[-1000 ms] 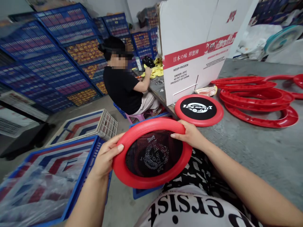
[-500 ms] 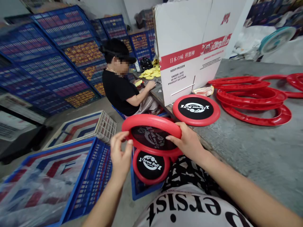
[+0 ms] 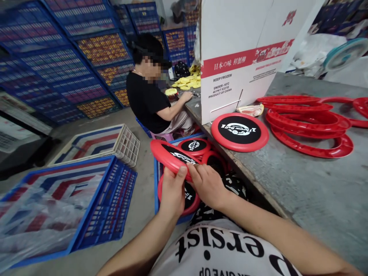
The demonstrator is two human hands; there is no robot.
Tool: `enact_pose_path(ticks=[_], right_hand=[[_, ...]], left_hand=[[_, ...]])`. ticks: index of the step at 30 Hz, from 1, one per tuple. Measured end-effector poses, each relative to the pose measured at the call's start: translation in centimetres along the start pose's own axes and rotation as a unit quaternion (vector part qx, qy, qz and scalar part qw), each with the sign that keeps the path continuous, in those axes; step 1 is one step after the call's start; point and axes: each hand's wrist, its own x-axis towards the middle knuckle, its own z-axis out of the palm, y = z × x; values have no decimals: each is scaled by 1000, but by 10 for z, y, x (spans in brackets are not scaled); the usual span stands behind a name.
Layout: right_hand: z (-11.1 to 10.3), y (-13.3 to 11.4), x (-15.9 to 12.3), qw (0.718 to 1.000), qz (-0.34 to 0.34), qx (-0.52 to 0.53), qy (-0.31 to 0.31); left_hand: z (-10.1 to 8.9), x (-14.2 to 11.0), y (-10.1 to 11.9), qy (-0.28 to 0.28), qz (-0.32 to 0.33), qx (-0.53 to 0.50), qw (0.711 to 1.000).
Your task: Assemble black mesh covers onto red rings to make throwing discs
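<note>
Grey table (image 3: 313, 191) at my right in head view; flat disc (image 3: 240, 132) lies there, print up. My left hand (image 3: 174, 189) and right hand (image 3: 207, 184) grasp tilted disc (image 3: 172, 155) by near rim, close together, probably for steadiness above blue crate (image 3: 156, 188) of discs (image 3: 194, 146).

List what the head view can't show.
Head view:
Tilted round red-rimmed black disc: underside, turned away.
Left grip: fingertips, hidden beneath that disc.
White cardboard box: top, cut off by upper edge; finest print, too small.
Rightmost glossy red ring: cut off by right edge.
Blue plastic crate below: floor, covered by more discs.
</note>
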Motion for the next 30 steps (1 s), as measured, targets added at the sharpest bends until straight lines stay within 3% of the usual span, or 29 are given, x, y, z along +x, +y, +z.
enact_pose_path(ticks=[5,8,12,16,18,21,24,27,30], right_hand=[[12,-22,-1,996,-10,64,-64],[11,-23,-1,983,-37,149,-105],[-3,6,5,967,-44,238,-83],[-24,54,17,958,93,262,67],[-33,73,22,953,121,261,90],[-45,88,21,934,127,333,-1],[-55,89,10,887,140,429,-100],[-65,84,-3,858,172,474,-102],[-75,78,-15,861,215,453,-89]], left_hand=[[-13,5,2,71,-35,-2,997],[-27,11,11,84,-53,30,995],[-55,19,43,1,-97,155,983],[-74,23,81,-93,-140,250,954],[-75,21,94,-122,-154,268,943],[-71,18,101,-157,-182,276,931],[-71,21,97,-204,-184,269,923],[-76,30,90,-247,-136,305,909],[-76,38,82,-271,-21,408,872]])
